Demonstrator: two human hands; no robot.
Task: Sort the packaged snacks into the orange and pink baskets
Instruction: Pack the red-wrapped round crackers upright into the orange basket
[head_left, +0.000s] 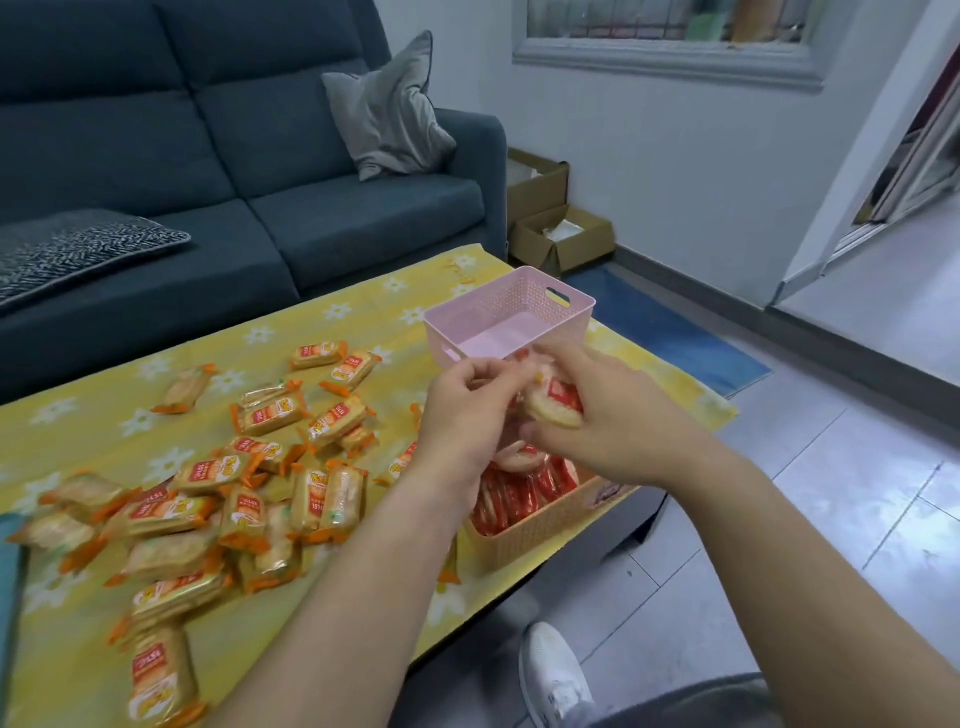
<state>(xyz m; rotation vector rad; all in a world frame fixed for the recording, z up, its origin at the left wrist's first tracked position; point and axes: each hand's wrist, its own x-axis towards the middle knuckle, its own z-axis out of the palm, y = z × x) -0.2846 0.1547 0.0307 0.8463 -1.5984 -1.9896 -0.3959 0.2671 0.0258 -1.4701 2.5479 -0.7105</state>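
Note:
Both hands meet above the orange basket (540, 525), which holds several red-wrapped snacks (519, 493). My right hand (597, 415) grips round red-labelled rice cracker packets (556, 405). My left hand (462, 410) pinches the edge of the same packets with thumb and fingers. Behind the hands stands the pink basket (498, 312), and nothing shows inside it. A heap of orange-wrapped snack packets (218, 499) is spread over the yellow flowered tablecloth (363, 306) to the left.
A dark blue sofa (234, 156) with a grey cushion (389, 109) runs behind the table. Cardboard boxes (561, 234) sit on the floor by the wall. My white shoe (550, 675) is on the tiled floor beside the table's near right edge.

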